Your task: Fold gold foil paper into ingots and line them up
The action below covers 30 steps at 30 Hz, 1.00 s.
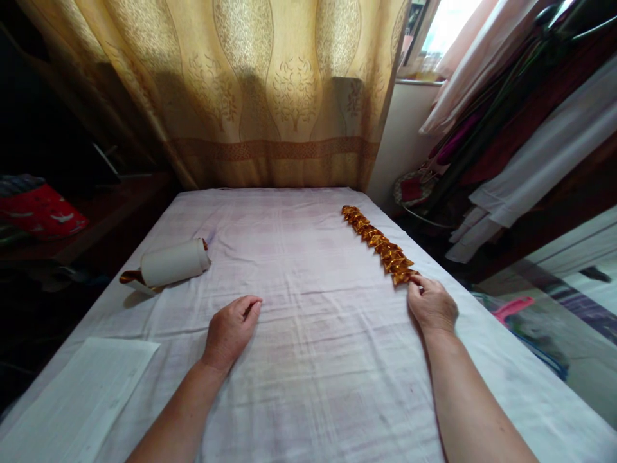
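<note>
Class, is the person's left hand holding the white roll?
No, the left hand rests on the cloth, apart from the white roll, which lies further to the left.

We see a white roll (174,262) lying on its side at left, with a paper sheet (81,399) nearer us. A gold curtain (270,96) hangs behind, clothes (530,128) hang at right, and a red cloth (41,212) lies far left.

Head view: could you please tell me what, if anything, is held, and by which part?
The right hand meets the gold folded strip at its near end; grip or touch cannot be told. The left hand holds nothing visible.
</note>
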### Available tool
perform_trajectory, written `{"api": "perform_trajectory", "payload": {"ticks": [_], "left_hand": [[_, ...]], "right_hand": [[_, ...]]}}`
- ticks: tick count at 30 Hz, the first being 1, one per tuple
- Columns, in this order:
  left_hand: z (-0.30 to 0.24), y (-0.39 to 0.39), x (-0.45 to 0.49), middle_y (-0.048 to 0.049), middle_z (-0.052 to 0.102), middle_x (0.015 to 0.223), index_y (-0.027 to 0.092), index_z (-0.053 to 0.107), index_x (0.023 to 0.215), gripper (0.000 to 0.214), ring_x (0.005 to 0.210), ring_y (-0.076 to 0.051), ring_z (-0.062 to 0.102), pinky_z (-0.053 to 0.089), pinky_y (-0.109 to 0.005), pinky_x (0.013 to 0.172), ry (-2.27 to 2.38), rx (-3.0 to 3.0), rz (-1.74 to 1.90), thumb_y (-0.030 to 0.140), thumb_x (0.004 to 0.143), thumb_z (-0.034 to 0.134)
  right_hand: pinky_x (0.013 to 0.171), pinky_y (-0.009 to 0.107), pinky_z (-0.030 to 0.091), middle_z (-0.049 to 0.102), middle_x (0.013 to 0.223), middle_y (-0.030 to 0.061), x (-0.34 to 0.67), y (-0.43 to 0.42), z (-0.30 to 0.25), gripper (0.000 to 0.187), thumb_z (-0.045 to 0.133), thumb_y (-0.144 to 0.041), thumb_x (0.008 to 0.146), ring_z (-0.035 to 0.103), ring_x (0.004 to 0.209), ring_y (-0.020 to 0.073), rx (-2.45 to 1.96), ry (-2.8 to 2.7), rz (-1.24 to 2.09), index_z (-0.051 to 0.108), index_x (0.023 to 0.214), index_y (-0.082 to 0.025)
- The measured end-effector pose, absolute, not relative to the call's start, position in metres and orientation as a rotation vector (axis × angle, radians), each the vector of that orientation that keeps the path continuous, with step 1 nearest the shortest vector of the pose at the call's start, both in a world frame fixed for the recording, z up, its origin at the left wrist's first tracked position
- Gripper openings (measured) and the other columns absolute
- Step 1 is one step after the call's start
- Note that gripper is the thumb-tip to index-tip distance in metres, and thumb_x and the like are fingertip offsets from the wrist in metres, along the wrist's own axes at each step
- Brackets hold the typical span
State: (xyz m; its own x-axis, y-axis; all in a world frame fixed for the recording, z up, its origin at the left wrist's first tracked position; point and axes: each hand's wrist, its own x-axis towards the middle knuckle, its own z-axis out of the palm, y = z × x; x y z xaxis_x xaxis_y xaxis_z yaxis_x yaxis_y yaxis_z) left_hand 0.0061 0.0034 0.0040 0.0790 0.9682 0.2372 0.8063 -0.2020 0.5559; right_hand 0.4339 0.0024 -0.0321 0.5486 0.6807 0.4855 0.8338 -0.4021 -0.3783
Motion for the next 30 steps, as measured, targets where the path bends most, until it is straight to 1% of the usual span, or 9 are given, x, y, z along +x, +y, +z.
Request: {"api": "perform_trajectory", "payload": {"ticks": [5,10,14,17,20,22,24,27,30], "left_hand": [[0.005,0.004,0.006,-0.0015,0.078,0.090,0.026,0.073,0.090,0.032,0.083,-0.019,0.072,0.053,-0.027,0.074,1.766,2.081,0.828,0.041,0.088,0.045],[0.004,0.004,0.006,-0.0015,0.078,0.089,0.026,0.073,0.088,0.031,0.081,-0.019,0.072,0.053,-0.027,0.074,1.746,2.059,0.848,0.040,0.088,0.046],[0.001,0.008,0.002,-0.0008,0.077,0.083,0.025,0.072,0.086,0.030,0.075,-0.018,0.071,0.052,-0.025,0.068,1.724,2.030,0.931,0.041,0.087,0.047],[0.003,0.015,-0.012,-0.0027,0.077,0.087,0.024,0.071,0.091,0.031,0.077,-0.018,0.069,0.052,-0.026,0.073,1.795,2.002,1.029,0.041,0.088,0.046],[0.009,0.023,-0.036,-0.0080,0.074,0.100,0.022,0.069,0.102,0.034,0.088,-0.022,0.068,0.052,-0.032,0.086,1.952,2.019,1.145,0.041,0.090,0.043],[0.013,0.027,-0.052,-0.0131,0.070,0.111,0.019,0.067,0.110,0.036,0.107,-0.027,0.064,0.048,-0.038,0.097,2.108,2.072,1.213,0.039,0.089,0.046],[0.018,0.031,-0.067,-0.0174,0.064,0.125,0.017,0.063,0.120,0.040,0.119,-0.032,0.058,0.042,-0.044,0.104,2.270,2.065,1.189,0.038,0.090,0.047],[0.028,0.041,-0.087,-0.0225,0.048,0.145,0.012,0.055,0.133,0.050,0.138,-0.038,0.039,0.027,-0.054,0.114,2.414,2.106,1.072,0.038,0.090,0.050],[0.040,0.058,-0.107,-0.0239,0.039,0.153,0.009,0.047,0.140,0.060,0.146,-0.041,0.024,0.009,-0.065,0.116,2.514,2.230,0.830,0.038,0.089,0.054]], "right_hand": [[0.065,0.030,0.042,0.071,0.097,0.0085,0.432,-0.001,-0.032,0.029,0.052,-0.028,0.082,0.059,0.078,0.0202,-2.192,-1.196,-0.332,0.077,0.096,-0.020],[0.070,0.031,0.046,0.071,0.093,0.0098,0.422,-0.004,-0.026,0.031,0.049,-0.028,0.081,0.061,0.080,0.0215,-2.081,-1.246,-0.363,0.075,0.094,-0.018],[0.077,0.031,0.049,0.072,0.095,0.0106,0.388,0.001,-0.021,0.030,0.048,-0.029,0.084,0.064,0.082,0.0213,-1.876,-1.446,-0.375,0.074,0.094,-0.017],[0.077,0.030,0.049,0.072,0.095,0.0080,0.348,0.006,-0.019,0.026,0.048,-0.025,0.086,0.064,0.083,0.0199,-1.776,-1.666,-0.295,0.073,0.092,-0.021],[0.077,0.028,0.049,0.071,0.094,0.0063,0.309,0.010,-0.018,0.025,0.050,-0.020,0.085,0.064,0.084,0.0188,-1.663,-1.890,-0.175,0.073,0.094,-0.022],[0.078,0.027,0.048,0.071,0.093,0.0058,0.291,0.011,-0.018,0.023,0.051,-0.019,0.087,0.064,0.086,0.0186,-1.626,-1.994,-0.123,0.073,0.093,-0.023],[0.079,0.027,0.047,0.071,0.092,0.0057,0.280,0.012,-0.019,0.022,0.052,-0.020,0.089,0.063,0.087,0.0189,-1.637,-2.035,-0.111,0.073,0.091,-0.022],[0.079,0.028,0.047,0.070,0.092,0.0055,0.275,0.013,-0.019,0.020,0.053,-0.019,0.089,0.063,0.087,0.0192,-1.674,-2.023,-0.107,0.073,0.091,-0.022],[0.080,0.028,0.046,0.070,0.092,0.0051,0.276,0.013,-0.019,0.020,0.052,-0.018,0.089,0.063,0.088,0.0190,-1.683,-1.995,-0.087,0.072,0.092,-0.021]]}}
